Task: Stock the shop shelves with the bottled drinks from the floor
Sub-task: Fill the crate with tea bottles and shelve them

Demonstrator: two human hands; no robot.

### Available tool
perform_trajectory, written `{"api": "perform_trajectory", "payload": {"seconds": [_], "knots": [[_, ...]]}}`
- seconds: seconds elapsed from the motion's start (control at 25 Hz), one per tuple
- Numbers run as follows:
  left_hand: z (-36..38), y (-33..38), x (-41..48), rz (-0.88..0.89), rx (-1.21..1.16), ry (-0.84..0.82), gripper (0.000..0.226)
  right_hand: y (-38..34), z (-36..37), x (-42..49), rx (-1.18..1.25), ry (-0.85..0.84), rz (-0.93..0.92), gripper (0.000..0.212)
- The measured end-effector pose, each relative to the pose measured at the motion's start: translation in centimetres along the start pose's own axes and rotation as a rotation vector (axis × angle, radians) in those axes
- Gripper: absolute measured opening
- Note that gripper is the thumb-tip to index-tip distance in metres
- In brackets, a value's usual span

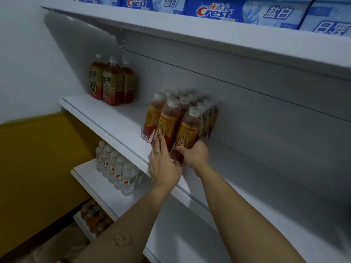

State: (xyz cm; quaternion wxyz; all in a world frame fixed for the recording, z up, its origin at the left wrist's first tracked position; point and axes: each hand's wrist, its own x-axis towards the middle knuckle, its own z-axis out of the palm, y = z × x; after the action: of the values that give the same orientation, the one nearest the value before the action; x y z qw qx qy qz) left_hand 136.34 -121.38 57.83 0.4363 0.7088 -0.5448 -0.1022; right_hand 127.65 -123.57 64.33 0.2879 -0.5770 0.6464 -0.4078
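A shrink-wrapped pack of amber drink bottles (171, 118) with white caps and orange-red labels rests tilted on the white middle shelf (114, 118), its front end lifted off the board. My left hand (164, 166) lies with straight fingers against the pack's front bottle near its base. My right hand (193, 154) grips the base of the front right bottle, fingers curled round it. Both hands are at the shelf's front edge.
Three darker tea bottles (110, 82) stand at the shelf's far left. Clear water bottles (117, 168) line the shelf below, and more amber bottles (95, 217) sit lower still. Blue toothpaste boxes (237, 12) fill the top shelf. A yellow wall panel (34, 158) is left.
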Motion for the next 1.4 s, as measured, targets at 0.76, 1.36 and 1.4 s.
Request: {"api": "perform_trajectory", "payload": {"seconds": [0.76,1.36,1.4], "knots": [[-2.0,-0.5,-0.9,0.096,-0.095,-0.150,0.079,0.4,-1.0,-2.1,-0.099,-0.112,0.055,0.068],[-7.6,-13.3,-13.0,-0.060,-0.125,-0.190,0.057,8.3,4.4,-17.6,0.138,-0.477,-0.011,0.053],[-7.7,-14.9,-14.1,-0.108,-0.098,-0.216,0.058,9.5,5.7,-18.3,0.112,-0.520,0.023,0.052]]}}
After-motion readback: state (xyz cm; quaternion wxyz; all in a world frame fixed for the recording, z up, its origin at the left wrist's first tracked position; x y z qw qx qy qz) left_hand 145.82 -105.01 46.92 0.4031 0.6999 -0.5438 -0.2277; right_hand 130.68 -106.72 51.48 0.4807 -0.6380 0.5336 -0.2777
